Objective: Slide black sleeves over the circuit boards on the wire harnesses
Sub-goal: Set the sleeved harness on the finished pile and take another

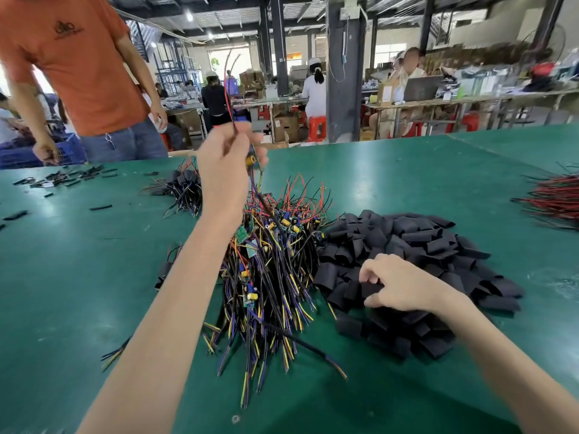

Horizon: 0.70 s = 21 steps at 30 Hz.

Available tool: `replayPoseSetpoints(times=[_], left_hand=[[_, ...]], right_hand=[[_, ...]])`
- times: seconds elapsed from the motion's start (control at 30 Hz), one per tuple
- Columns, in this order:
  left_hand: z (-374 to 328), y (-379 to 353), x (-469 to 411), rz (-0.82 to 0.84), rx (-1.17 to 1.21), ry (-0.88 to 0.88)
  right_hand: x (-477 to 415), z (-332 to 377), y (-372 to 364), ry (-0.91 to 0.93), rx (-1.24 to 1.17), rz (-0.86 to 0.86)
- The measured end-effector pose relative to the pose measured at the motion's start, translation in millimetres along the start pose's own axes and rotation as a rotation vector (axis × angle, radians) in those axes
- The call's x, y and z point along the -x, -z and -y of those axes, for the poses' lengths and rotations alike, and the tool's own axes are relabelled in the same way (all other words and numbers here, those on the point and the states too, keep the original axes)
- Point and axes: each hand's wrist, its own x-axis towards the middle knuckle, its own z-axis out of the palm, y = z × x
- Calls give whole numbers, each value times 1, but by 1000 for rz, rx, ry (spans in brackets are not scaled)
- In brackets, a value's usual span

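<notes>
Crate: one blue crate [73, 150] sits past the tabletop's [391, 170] far left edge; what's in it, cannot tell.
Left hand: the left hand [227, 158] is raised high over the middle, forearm stretched forward, fingers curled and pinching the red and black wires of one harness [231, 114].
Board: the board [252, 160] of that harness shows just beside the fingers, partly hidden, bare of any sleeve; its cable drops into the harness pile [269, 264].
Right hand: the right hand [404, 285] is down on the sleeve pile [416, 242], thumb and fingers pinching one sleeve [365, 290] at the pile's near left side.
Piles: harness pile and sleeve pile lie touching, sleeves on the right.
Count: two hands, one harness lifted, one sleeve pinched; both piles too many to count.
Also: a small heap [185, 187] of harnesses lies behind the left arm, red wires [554, 200] at the right edge, black scraps [62, 178] far left, and a person in orange [78, 64] stands by the crate.
</notes>
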Motion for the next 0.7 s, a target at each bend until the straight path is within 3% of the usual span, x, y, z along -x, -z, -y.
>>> replayPoseSetpoints(times=[0.1,0.2,0.27,0.33,0.47,0.57,0.7], left_hand=[[-21,6,-6,-19,-120,-225],[-37,19,-9,36,-441,-573],[-36,26,-4,134,-684,-708],[-18,29,10,283,-884,-698],[47,41,47,492,-1041,-464],[82,53,61,484,-1048,-392],[101,56,74,346,-1004,-406]], right_hand=[[1,-1,5,10,-135,-58],[1,-2,9,23,-264,-138],[-1,-1,11,26,-324,-219],[-3,-1,12,31,-371,-272],[-4,0,8,62,-356,-200],[-4,1,6,106,-435,-200],[-7,3,3,100,-447,-321]])
